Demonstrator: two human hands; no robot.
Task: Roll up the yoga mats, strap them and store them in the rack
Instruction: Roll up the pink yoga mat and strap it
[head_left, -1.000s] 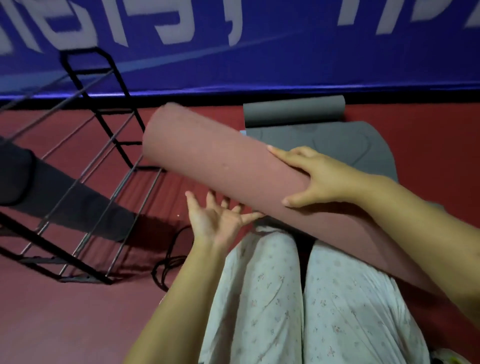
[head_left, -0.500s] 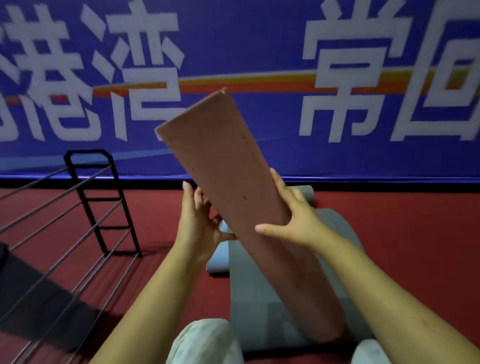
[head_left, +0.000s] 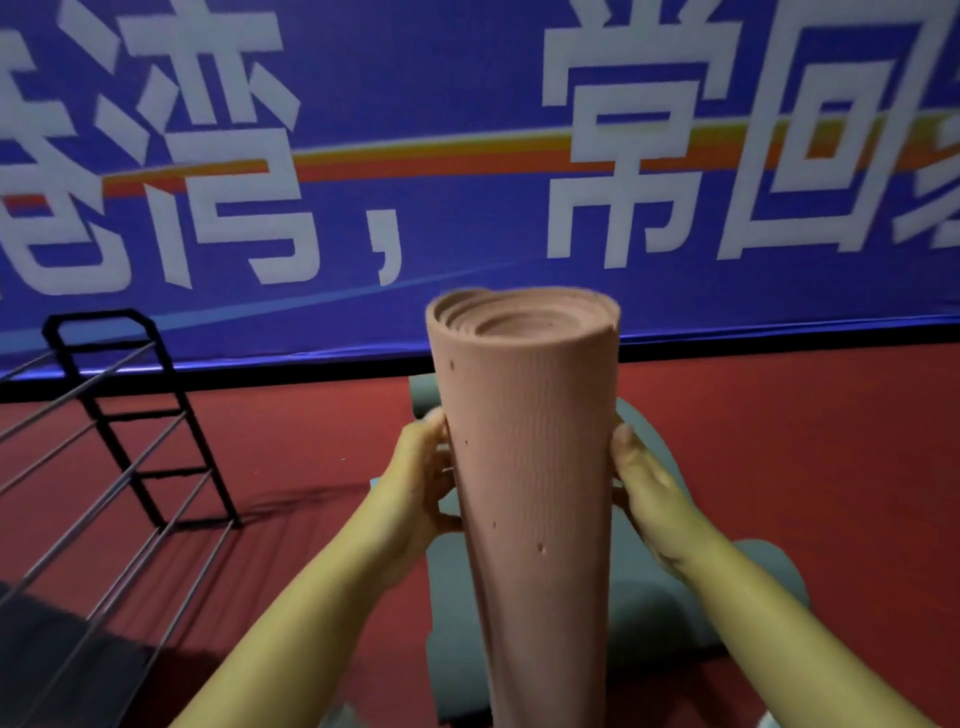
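Pink mat standing on end, both hands squaring the roll

Banner (head_left: 467, 156), blue with large white characters, is filling the far wall above the red floor (head_left: 805, 467). Rack (head_left: 130, 467), black frame with thin metal rails, is standing to the left, well apart from the roll. Grey mat (head_left: 649, 597) is lying on the floor behind and under the roll, one end curled.

Pink mat (head_left: 530, 467) is being held upright at centre, spiral end facing up, layers slightly stepped. No strap showing on it.

Left hand (head_left: 415, 488) is cupping the left side, fingers curving round the roll. Right hand (head_left: 649, 488) is pressing the right side, fingers wrapping behind, out of sight.

Judgement: squeezing evenly and tapping the lower end down should be levelling the stepped layers; keeping tension stops loosening before strapping.
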